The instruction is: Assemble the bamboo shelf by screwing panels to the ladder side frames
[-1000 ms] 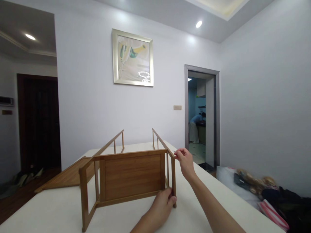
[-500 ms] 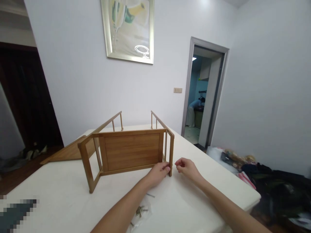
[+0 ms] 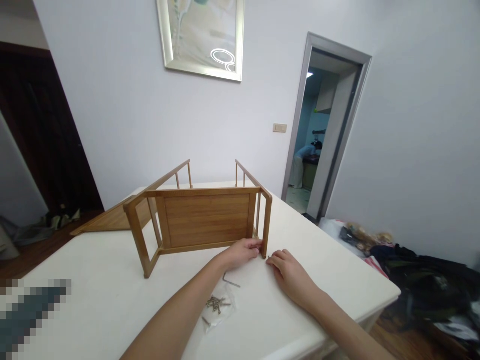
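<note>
Gripping the rack at the foot of its near right leg with the left hand, and with fingers curled in from the inner side. Pinching with the right hand, thumb and fingertips drawn together just outside that same foot, around a tiny dark piece too small to name. Touching the leg with it, or just short of it? Cannot tell from here!

Over to the rack itself: wooden, on the white surface, right between the near edge and the wall. Showing two ladder-like sides running back toward that wall, and, spanning them at the near end, a brown panel standing on edge. Past the left side, spot a second board, lying on the surface and partly hidden behind the rack.

And look, down by the left forearm: a bent hex key, then, a touch nearer, a clear bag with a cluster of screws. Hard to say whether in it or on it.

Up on the wall, catch a picture, cropped by the view's top, and a switch just left of the doorway. Through there, glimpse a person, bent well forward. Out right, on the floor, find a dark heap; away left, a dark door.
</note>
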`<state>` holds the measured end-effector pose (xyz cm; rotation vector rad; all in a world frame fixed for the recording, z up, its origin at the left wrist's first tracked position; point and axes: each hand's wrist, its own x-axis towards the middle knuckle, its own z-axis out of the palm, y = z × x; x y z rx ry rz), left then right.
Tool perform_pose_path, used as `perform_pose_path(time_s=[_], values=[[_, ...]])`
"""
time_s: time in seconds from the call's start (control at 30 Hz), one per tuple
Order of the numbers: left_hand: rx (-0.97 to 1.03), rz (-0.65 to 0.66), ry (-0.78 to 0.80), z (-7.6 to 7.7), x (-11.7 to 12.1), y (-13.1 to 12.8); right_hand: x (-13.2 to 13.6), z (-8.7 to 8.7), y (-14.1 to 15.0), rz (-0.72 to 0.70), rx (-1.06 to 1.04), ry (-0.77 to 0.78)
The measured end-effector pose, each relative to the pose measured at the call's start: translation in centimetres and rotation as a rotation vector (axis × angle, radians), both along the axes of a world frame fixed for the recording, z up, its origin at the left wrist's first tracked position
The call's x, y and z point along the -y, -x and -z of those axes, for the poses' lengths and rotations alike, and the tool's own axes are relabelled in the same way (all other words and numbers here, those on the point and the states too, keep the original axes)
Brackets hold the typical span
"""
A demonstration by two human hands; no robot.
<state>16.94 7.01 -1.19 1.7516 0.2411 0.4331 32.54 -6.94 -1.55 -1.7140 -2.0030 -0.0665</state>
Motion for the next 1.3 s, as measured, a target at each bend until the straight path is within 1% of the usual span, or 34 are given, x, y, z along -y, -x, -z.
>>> perform_pose_path(time_s=[0.17,0.3,0.37,0.43,0.53,0.6,0.67,0.8,0.97,1.07,1.17,1.3], values=[[0.027,0.006,0.033,-0.1,0.1,-0.1,1.1,0.2,0.9,-0.004,0.010,-0.043],[0.027,0.011,0.063,-0.1,0.3,-0.2,2.0,0.7,2.0,0.013,-0.013,-0.133],[0.021,0.009,0.075,-0.1,0.2,-0.2,2.4,0.8,3.4,0.006,-0.031,-0.197],[0.013,0.003,0.082,0.0,0.2,-0.2,2.7,0.7,5.3,-0.041,-0.041,-0.223],[0.005,-0.003,0.092,0.0,0.1,-0.3,2.8,0.6,8.6,-0.138,-0.067,-0.174],[0.001,-0.003,0.099,0.0,0.1,-0.3,2.7,0.5,10.3,-0.159,-0.104,-0.140],[-0.003,-0.009,0.100,0.0,0.1,-0.4,2.5,0.6,11.3,-0.154,-0.131,-0.103],[-0.005,-0.056,0.065,0.2,0.1,-0.5,2.3,0.6,11.6,-0.122,-0.144,-0.042],[0.015,-0.102,0.006,0.4,0.5,-0.8,2.7,0.4,11.4,-0.181,-0.123,-0.029],[0.029,-0.127,-0.027,0.9,0.7,-1.0,2.6,0.8,11.4,-0.190,-0.093,-0.041],[0.031,-0.183,-0.062,1.8,0.7,-1.3,1.9,1.9,11.1,-0.221,-0.055,-0.060],[0.012,-0.302,-0.092,2.9,0.5,-1.6,-0.1,4.3,10.9,-0.310,0.092,-0.113]])
